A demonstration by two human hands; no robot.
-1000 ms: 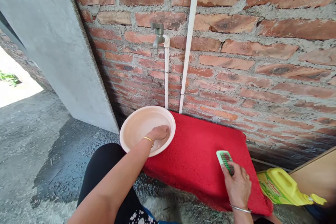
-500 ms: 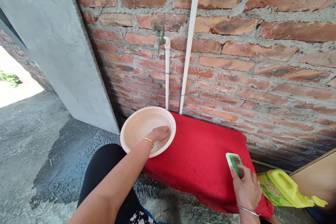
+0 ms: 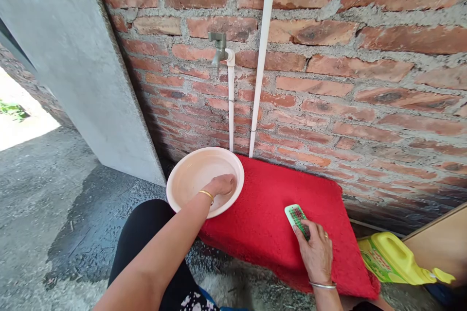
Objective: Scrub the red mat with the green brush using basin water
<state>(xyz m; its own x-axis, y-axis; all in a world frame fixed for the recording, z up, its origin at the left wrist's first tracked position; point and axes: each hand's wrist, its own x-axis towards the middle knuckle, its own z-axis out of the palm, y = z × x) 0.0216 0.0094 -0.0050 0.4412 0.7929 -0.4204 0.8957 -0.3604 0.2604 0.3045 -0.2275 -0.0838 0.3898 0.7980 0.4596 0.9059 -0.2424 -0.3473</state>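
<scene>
My left hand [image 3: 223,184] reaches into a pale pink basin [image 3: 184,161], close to its right inner wall. Its fingers are curled together; whether anything is in them is hidden. The basin stands on the left end of a red cloth [image 3: 266,204] that looks soft and fuzzy and hangs over the front of a low bench or block. Over the right half of the cloth, my right hand [image 3: 316,252] grips a scrubbing brush [image 3: 296,215] with a light green body. Its green and dark red bristles face upward.
A brick wall [image 3: 314,88] rises behind, carrying a tap [image 3: 219,51] and a white pipe [image 3: 260,65]. To the left leans a grey slab [image 3: 78,53]. A yellow jug [image 3: 392,257] lies tilted at the right end. Wet concrete floor [image 3: 91,223] shows at the left.
My right hand has moved left across the red cloth with the brush in it. My left hand stays in the basin, almost unmoved.
</scene>
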